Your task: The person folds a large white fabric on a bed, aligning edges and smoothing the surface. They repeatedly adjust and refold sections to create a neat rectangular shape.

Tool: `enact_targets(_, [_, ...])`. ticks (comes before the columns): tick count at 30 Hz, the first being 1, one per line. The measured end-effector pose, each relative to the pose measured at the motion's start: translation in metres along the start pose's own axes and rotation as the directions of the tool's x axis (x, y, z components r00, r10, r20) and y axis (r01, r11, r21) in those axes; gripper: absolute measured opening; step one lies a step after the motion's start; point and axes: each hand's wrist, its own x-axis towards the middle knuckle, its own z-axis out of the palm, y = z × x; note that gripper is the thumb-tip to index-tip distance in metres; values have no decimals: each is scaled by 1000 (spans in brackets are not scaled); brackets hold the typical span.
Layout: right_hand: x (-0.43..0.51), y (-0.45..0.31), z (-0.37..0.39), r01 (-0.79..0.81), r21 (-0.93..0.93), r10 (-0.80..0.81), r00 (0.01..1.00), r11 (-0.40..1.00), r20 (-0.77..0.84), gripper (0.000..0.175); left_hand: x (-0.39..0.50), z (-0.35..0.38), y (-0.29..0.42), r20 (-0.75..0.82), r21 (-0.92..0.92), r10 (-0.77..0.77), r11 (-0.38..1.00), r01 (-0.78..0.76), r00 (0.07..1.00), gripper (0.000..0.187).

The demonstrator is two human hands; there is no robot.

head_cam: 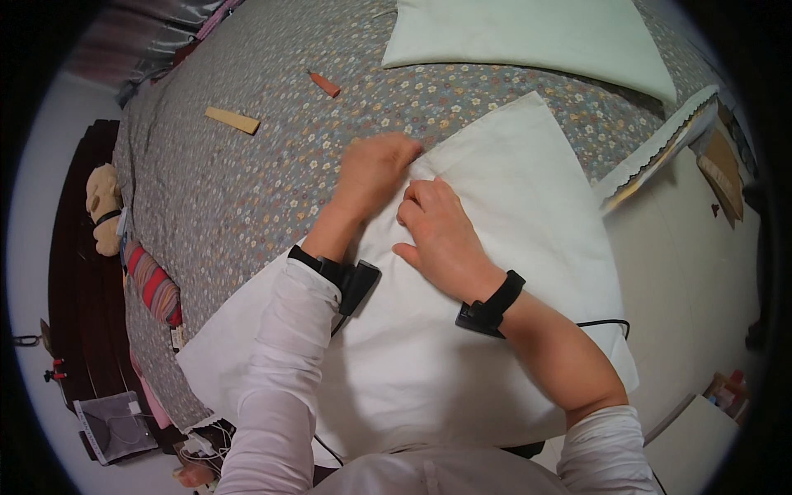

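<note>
A large white cloth piece (526,185), possibly a cushion cover, lies across the front of the bed and over my lap, one corner pointing away from me. My left hand (378,170) is at its left edge, fingers curled in and slightly blurred; whether anything is between the fingertips is hidden. Close beside it, my right hand (442,238) rests on the cloth with bent fingers near that edge and the thumb set apart. The fabric is creased between the two hands. Black straps with small devices are around both wrists.
On the flowered bedspread (272,167) lie a small orange-handled tool (323,85) and a yellowish flat strip (232,120). A pale folded pad (526,34) is at the far side. Left are a plush dog (103,207) and a striped roll (153,284). Tiled floor (674,278) shows right.
</note>
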Motion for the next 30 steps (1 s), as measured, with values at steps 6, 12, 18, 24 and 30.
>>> enact_targets(6, [1, -1, -2, -8, 12, 8, 1000, 1000, 13, 37, 33, -18, 5, -83, -147, -232, 965, 218, 969, 36])
enact_targets(12, [0, -2, -2, -44, -5, 44, 999, 999, 17, 31, 48, 18, 29, 53, 93, 181, 978, -185, 982, 27])
enact_targets(18, [1, -1, 1, -7, -60, 7, 1000, 998, -2, 36, 75, 21, 20, -132, 11, -226, 973, 230, 965, 31])
enact_targets(24, [1, 14, -38, -70, -43, 68, 997, 997, -48, 49, 79, 10, 28, 211, -140, -96, 982, 127, 973, 39])
enact_targets(30, [-9, 50, -79, -411, -364, 362, 911, 836, -197, 112, 96, 11, 40, 174, 25, 60, 998, -65, 983, 27])
